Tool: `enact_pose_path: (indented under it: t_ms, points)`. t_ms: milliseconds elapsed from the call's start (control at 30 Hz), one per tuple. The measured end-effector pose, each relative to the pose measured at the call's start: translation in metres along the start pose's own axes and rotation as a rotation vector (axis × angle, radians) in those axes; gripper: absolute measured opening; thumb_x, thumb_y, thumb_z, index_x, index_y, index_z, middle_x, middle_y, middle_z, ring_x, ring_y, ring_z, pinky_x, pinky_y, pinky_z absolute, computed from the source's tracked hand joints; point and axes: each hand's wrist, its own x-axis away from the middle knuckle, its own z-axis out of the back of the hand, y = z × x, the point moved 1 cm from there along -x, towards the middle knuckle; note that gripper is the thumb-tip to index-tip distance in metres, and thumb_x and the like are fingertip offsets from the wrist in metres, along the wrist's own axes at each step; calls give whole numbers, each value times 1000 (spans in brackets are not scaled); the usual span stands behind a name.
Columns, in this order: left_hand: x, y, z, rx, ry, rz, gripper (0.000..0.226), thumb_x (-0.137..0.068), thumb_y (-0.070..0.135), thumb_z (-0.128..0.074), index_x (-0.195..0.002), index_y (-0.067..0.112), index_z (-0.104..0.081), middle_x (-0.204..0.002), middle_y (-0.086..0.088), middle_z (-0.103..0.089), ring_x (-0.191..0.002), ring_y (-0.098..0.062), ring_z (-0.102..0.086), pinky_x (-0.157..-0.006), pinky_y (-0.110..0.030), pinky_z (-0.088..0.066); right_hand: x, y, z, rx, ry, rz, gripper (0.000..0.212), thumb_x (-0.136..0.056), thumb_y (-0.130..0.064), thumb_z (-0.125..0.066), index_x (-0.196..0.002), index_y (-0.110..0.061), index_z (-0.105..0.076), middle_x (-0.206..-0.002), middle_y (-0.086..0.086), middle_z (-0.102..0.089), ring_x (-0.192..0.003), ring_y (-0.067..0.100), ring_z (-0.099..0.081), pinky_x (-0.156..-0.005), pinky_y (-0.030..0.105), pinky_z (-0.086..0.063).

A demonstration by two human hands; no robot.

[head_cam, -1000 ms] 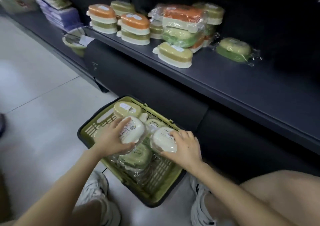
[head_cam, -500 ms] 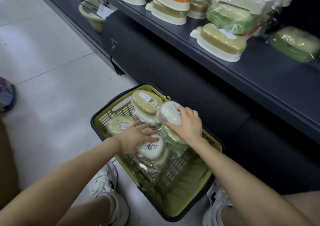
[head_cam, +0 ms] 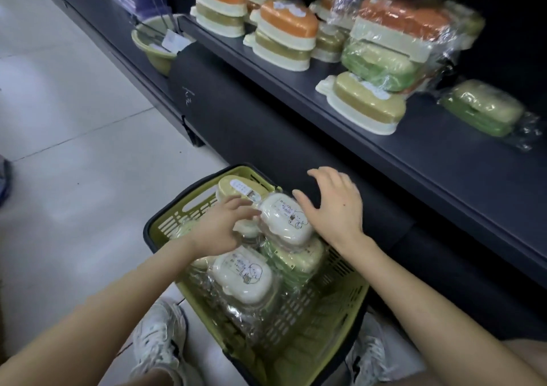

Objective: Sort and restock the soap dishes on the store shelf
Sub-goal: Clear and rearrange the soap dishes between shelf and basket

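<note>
A green shopping basket (head_cam: 334,323) stands on the floor below the dark shelf (head_cam: 444,175). It holds several plastic-wrapped soap dishes. One white soap dish (head_cam: 287,218) lies on top of a green pack (head_cam: 296,260). Another white dish (head_cam: 242,277) lies nearer me, and a tan-lidded dish (head_cam: 236,187) sits at the far corner. My left hand (head_cam: 219,230) grips the left end of the top white dish. Just right of that dish my right hand (head_cam: 336,211) hovers with its fingers spread, holding nothing.
On the shelf stand stacked orange and olive soap dishes (head_cam: 284,35), a wrapped bundle (head_cam: 393,42), a single tan dish (head_cam: 367,103) and a wrapped green one (head_cam: 482,109). A green bowl (head_cam: 154,45) sits on the lower ledge to the left. My white shoes (head_cam: 159,338) flank the basket.
My right hand has let go of the top white dish and lifted off it, open. My left hand has moved from the nearer white dish up to the top one.
</note>
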Motion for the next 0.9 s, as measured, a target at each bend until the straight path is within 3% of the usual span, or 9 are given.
enact_pose_path:
  t_ms: [100,233,300,367,467,567,667,767,900]
  points:
    - [-31,10,37,-13,257,22,49,-72,24,-54,-119,15,-66,-123,-8,-60,-116,-31,-52,-100,-38,-39,-35,8,47,2,351,17,35,-89,-39,-54,-105,-10,-67,-101,5,-68,-89,31,-61,-78,39,-46]
    - [-77,41,84,83,517,-3,30,-86,21,-65,-115,11,-66,-112,-8,-62,-106,-27,-54,-94,-22,-32,-79,32,94,-9,568,-119,40,-90,-37,-59,-115,-6,-63,-110,11,-63,-96,32,-57,-83,34,-41]
    - [-100,62,101,143,562,-45,33,-87,21,-68,-119,12,-63,-114,-6,-60,-109,-24,-54,-99,-33,-41,-98,47,110,-20,551,-185,54,-89,-45,-59,-128,-9,-55,-124,13,-56,-110,32,-52,-92,31,-35]
    - [-123,84,112,193,567,-88,40,-88,25,-68,-125,13,-59,-119,-5,-58,-114,-22,-52,-99,-41,-44,-119,63,123,-20,467,-243,73,-85,-54,-62,-144,-17,-40,-142,16,-42,-128,34,-41,-103,36,-32]
    - [-154,114,122,358,533,-71,54,-88,31,-67,-136,16,-49,-130,-1,-50,-123,-17,-47,-103,-39,-42,-152,87,134,-156,274,-322,99,-77,-59,-69,-154,-26,-16,-157,19,-18,-144,34,-19,-116,46,-20]
    - [-182,134,129,511,475,-21,71,-87,38,-67,-146,17,-33,-147,-2,-38,-134,-15,-36,-109,-37,-36,-175,108,135,-329,162,-332,110,-73,-60,-73,-154,-29,-7,-159,14,-13,-148,27,-14,-118,50,-20]
    - [-208,146,136,536,449,2,82,-87,37,-68,-151,15,-21,-154,-2,-30,-139,-16,-29,-107,-25,-27,-193,124,131,-399,93,-343,105,-73,-58,-75,-154,-32,-12,-160,6,-17,-146,22,-19,-117,40,-23]
    - [-231,151,141,587,464,33,89,-85,37,-71,-152,15,-16,-156,-1,-27,-141,-17,-28,-103,-22,-25,-200,132,125,-458,79,-355,87,-74,-52,-77,-146,-33,-32,-149,3,-34,-133,17,-39,-103,26,-30]
    - [-247,154,136,671,429,94,95,-83,37,-72,-153,14,-12,-156,-4,-27,-141,-18,-28,-103,-23,-27,-197,135,120,-432,216,-360,61,-77,-43,-78,-128,-23,-52,-130,3,-50,-113,12,-48,-92,21,-34]
